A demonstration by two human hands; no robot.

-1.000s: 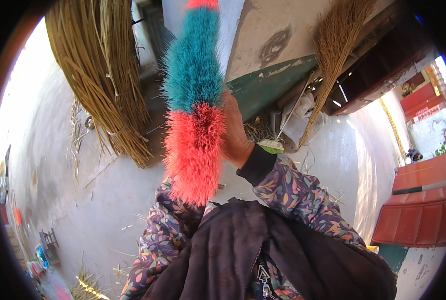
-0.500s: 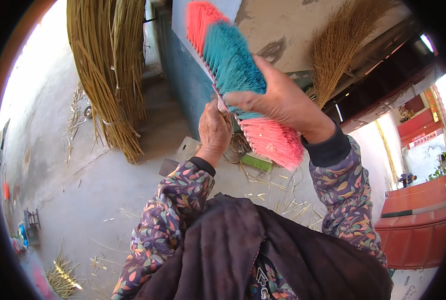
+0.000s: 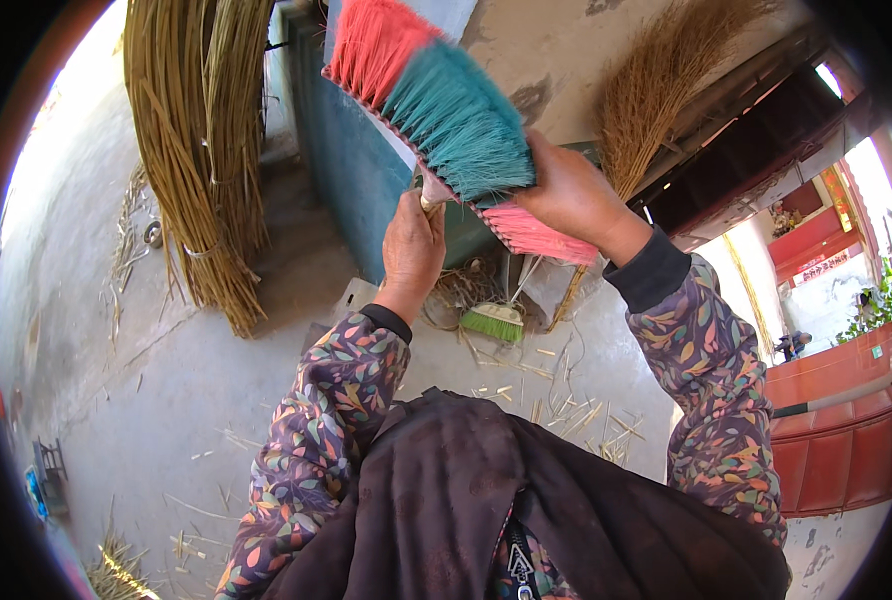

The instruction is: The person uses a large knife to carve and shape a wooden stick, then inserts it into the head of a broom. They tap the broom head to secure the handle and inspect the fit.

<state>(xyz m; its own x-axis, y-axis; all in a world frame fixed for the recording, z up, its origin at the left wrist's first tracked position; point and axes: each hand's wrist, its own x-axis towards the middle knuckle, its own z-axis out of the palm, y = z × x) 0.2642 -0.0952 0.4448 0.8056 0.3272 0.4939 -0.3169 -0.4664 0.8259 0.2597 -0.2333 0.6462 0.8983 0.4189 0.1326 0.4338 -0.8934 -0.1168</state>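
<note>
A broom [image 3: 456, 120] with coral-pink and teal bristles is held up in front of me, its bristle side tilted toward the upper right. My left hand [image 3: 413, 250] is wrapped round the neck of the broom, where a pale socket meets the handle. My right hand [image 3: 571, 195] grips the bristles near the teal and pink border. Its fingers are partly hidden by the bristles. Below the broom, a smaller broom with green bristles [image 3: 493, 320] rests on the floor.
A tall bundle of dry stalks [image 3: 191, 150] stands at the left, and a brushwood broom [image 3: 656, 90] leans at the upper right. Cut stalk pieces [image 3: 596, 420] litter the concrete floor. A red padded seat-like object [image 3: 846, 450] is at the far right.
The broom has turned so that its bristles fan wider toward me and its pink end sits further left. My left hand has shifted slightly left; my right hand has moved along the bristles.
</note>
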